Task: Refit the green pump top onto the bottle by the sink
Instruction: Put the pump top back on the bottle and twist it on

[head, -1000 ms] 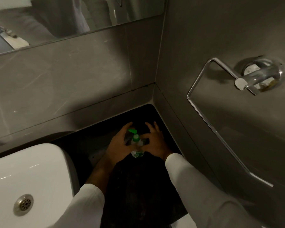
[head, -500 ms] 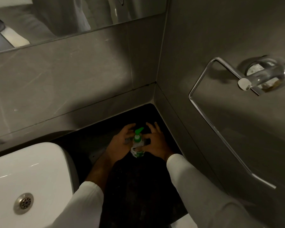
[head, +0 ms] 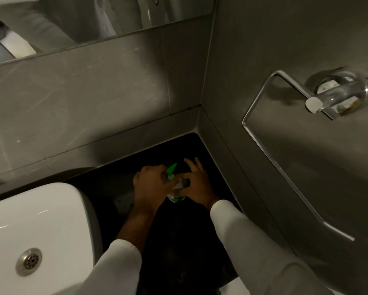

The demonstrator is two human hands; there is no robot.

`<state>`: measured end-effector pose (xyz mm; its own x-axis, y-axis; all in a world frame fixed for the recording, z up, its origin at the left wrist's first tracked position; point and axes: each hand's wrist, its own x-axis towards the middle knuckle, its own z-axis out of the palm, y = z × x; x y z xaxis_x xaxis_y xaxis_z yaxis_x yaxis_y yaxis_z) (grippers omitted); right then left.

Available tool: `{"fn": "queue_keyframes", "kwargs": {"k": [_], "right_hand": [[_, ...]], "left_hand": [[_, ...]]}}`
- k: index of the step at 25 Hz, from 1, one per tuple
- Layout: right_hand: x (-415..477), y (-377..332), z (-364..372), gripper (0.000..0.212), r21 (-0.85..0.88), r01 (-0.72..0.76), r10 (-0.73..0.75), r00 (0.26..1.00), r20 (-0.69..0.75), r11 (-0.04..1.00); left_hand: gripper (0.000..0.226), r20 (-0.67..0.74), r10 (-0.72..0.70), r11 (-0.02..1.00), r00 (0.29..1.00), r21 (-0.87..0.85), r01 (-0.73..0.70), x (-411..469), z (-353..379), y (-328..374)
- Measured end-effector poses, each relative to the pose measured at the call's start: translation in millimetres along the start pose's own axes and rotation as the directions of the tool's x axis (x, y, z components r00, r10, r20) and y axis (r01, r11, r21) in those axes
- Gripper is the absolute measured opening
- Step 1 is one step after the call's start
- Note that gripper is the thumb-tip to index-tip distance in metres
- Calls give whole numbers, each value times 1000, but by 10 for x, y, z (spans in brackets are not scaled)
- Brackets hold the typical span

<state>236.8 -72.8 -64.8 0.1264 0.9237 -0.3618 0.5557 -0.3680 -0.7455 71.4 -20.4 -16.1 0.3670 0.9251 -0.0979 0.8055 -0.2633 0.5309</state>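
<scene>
A small clear bottle with a green-and-white label stands on the dark counter in the corner right of the sink. The green pump top sits on its neck, spout pointing up and to the right. My left hand is closed around the pump's collar from the left. My right hand holds the bottle's shoulder from the right with thumb and forefinger, its other fingers spread upward. Most of the bottle's body is hidden behind both hands.
A white basin with a metal drain lies at the lower left. Grey tiled walls meet in the corner just behind the bottle. A chrome towel ring juts from the right wall. A mirror runs along the top.
My left hand has closed over the pump collar and its fingers have curled in. The green spout has swung from pointing left-up to pointing up and right. The bottle stays in place.
</scene>
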Motion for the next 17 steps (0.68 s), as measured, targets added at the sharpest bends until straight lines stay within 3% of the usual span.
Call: {"fn": "queue_keyframes", "kwargs": {"k": [2,5,6,8,10,14,17], "right_hand": [[-19,12,30,53,31,-12,12,1000,-10,999],[-17,19,2,79,43,-68,69,998,-12,997],[-12,28,-15,82,36,-68,68,998,-3,997],[1,56,-33,70,11,-24,24,1000,13,1000],[-5,73,-20,60,21,-6,6,1000,9,1000],[-5,81,12,60,38,-24,24,1000,0,999],[-1,83,-1,59,10,-16,16,1000,3,1000]], "left_hand": [[42,62,-5,999,998,33,3,29,-59,42],[17,130,96,995,987,27,-101,90,-118,37],[19,168,133,991,977,-34,-129,109,-137,16],[46,296,172,971,939,-210,-112,130,-189,-25],[54,319,215,957,923,-259,-133,134,-254,-20],[33,183,246,967,952,15,-253,196,-393,104],[25,266,243,916,933,254,-311,244,-496,233]]}}
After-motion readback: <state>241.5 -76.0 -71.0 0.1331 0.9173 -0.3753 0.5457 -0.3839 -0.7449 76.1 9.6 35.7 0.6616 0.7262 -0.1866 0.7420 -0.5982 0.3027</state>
